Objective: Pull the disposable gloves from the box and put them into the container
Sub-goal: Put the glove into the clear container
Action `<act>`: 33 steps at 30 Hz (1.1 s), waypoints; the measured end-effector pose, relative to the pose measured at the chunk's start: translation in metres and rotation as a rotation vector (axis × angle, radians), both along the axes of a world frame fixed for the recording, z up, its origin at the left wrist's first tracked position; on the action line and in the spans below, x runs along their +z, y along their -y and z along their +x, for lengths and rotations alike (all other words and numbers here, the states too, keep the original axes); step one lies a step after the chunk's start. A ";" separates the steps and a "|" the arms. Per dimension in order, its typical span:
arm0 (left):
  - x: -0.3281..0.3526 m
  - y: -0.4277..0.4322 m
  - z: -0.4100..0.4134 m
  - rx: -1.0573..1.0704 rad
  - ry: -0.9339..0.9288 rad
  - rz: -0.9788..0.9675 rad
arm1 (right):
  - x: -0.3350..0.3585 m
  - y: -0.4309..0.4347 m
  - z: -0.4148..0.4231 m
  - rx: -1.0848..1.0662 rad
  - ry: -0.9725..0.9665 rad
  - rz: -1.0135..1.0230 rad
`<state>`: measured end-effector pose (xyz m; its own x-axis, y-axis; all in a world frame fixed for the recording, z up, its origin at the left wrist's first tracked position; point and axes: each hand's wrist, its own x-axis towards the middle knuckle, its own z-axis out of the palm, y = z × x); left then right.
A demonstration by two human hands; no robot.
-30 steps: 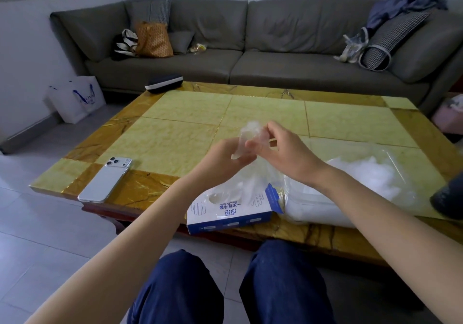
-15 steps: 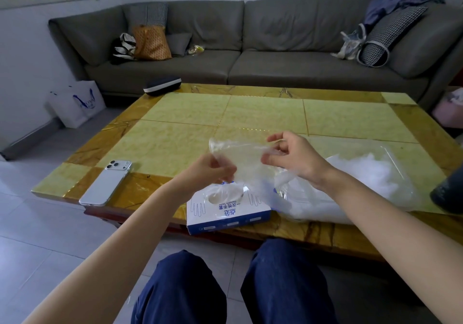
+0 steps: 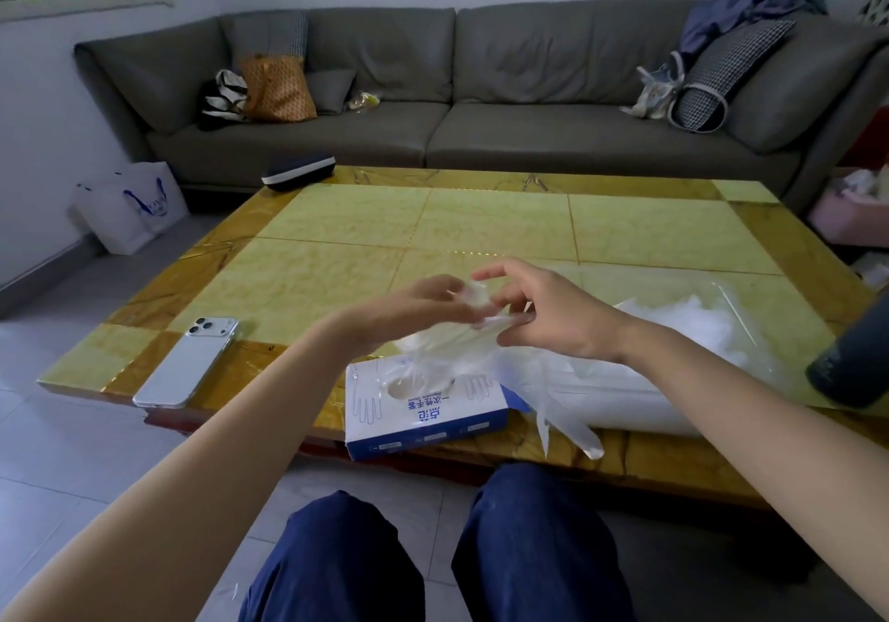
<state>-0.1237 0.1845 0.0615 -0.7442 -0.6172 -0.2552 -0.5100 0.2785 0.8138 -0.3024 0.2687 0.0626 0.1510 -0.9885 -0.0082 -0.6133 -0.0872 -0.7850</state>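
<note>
Left hand [image 3: 423,306]: stretched out over the tabletop [image 3: 336,217], fingertips pinching the crumpled cuff of a clear glove [image 3: 539,381].
Box [image 3: 423,412]: directly below the left hand, opening upward, film poking out.
Glove: hangs from between both hands, long axis running down and to the right, its fingers dangling past the tabletop edge.
Right hand [image 3: 548,318]: fingers loosely spread, the lower ones touching the film.
Container [image 3: 640,400]: just right of the right hand, which is nearer; the drop likely goes rightward.
</note>
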 end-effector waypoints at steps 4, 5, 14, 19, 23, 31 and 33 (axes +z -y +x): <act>0.003 0.001 -0.021 -0.004 -0.106 -0.075 | 0.006 -0.010 -0.018 -0.043 -0.095 -0.029; 0.005 0.001 -0.027 0.024 -0.126 -0.116 | 0.006 -0.011 -0.026 -0.081 -0.135 -0.032; 0.025 0.004 -0.088 0.153 -0.417 -0.495 | 0.024 -0.016 -0.091 -0.488 -0.509 -0.481; 0.037 -0.006 -0.112 0.177 -0.722 -0.608 | 0.047 -0.026 -0.107 -0.565 -0.558 -1.007; 0.009 -0.013 -0.117 0.014 -0.535 -0.620 | 0.018 -0.032 -0.120 -0.480 -0.684 -0.808; -0.048 -0.015 -0.130 -0.346 0.116 -0.797 | -0.049 -0.047 -0.132 -0.186 -0.737 -0.284; -0.052 -0.016 -0.134 -0.414 0.235 -0.802 | -0.056 -0.047 -0.136 -0.201 -0.777 -0.236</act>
